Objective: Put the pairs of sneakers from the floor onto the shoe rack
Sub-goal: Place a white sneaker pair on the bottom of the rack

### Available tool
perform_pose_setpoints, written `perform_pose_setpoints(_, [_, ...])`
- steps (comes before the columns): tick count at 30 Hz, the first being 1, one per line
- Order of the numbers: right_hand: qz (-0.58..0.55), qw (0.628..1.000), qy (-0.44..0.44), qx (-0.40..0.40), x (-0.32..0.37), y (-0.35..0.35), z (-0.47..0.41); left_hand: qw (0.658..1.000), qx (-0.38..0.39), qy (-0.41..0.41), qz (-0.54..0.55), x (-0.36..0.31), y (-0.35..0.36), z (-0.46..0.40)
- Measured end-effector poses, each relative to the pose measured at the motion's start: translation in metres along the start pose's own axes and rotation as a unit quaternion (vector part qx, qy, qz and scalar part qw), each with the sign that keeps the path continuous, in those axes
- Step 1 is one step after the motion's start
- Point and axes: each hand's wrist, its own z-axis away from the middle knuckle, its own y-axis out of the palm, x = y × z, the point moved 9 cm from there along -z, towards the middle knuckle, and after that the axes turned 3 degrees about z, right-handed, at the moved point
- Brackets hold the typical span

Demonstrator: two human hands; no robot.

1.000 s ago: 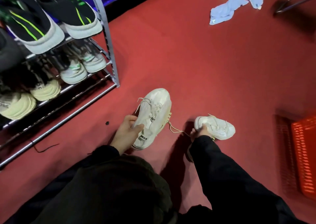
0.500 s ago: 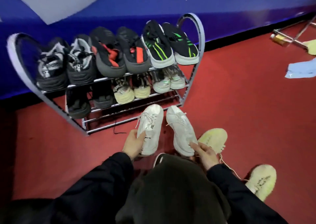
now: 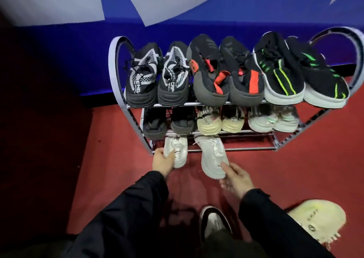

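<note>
Nearest the camera, a yellow sneaker [image 3: 319,221] waits on the floor [image 3: 275,169]. Ahead, the left hand [image 3: 162,162] grips one white sneaker's [image 3: 178,151] heel, the right hand [image 3: 235,179] curls round the other's [image 3: 213,157], toes entering the bottom shelf of the rack [image 3: 254,149]. Beyond, upper shelves look full.

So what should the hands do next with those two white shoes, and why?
Probably slide both further onto the bottom shelf. The left hand holds the left white sneaker and the right hand the right white sneaker; their toes are under the middle shelf, but the heels overhang the front rail, the right one more.
</note>
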Motion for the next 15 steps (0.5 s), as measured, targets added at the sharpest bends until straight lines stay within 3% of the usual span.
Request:
perform_pose_setpoints(6, [0.000,1.000,0.007,0.008,0.008,0.040,-0.069,0.997,-0.059,-0.007,0.051,-0.008,-0.009,-0.054])
perform_pose_setpoints(11, [0.009,1.000,0.007,0.014,0.009,0.066,-0.104,0.997,-0.019,0.022,0.066,-0.036,0.008,-0.062])
perform_pose_setpoints(15, [0.010,1.000,0.014,0.021,0.007,0.089,-0.122,0.986,-0.037,0.090,-0.139,-0.034,0.014,-0.057])
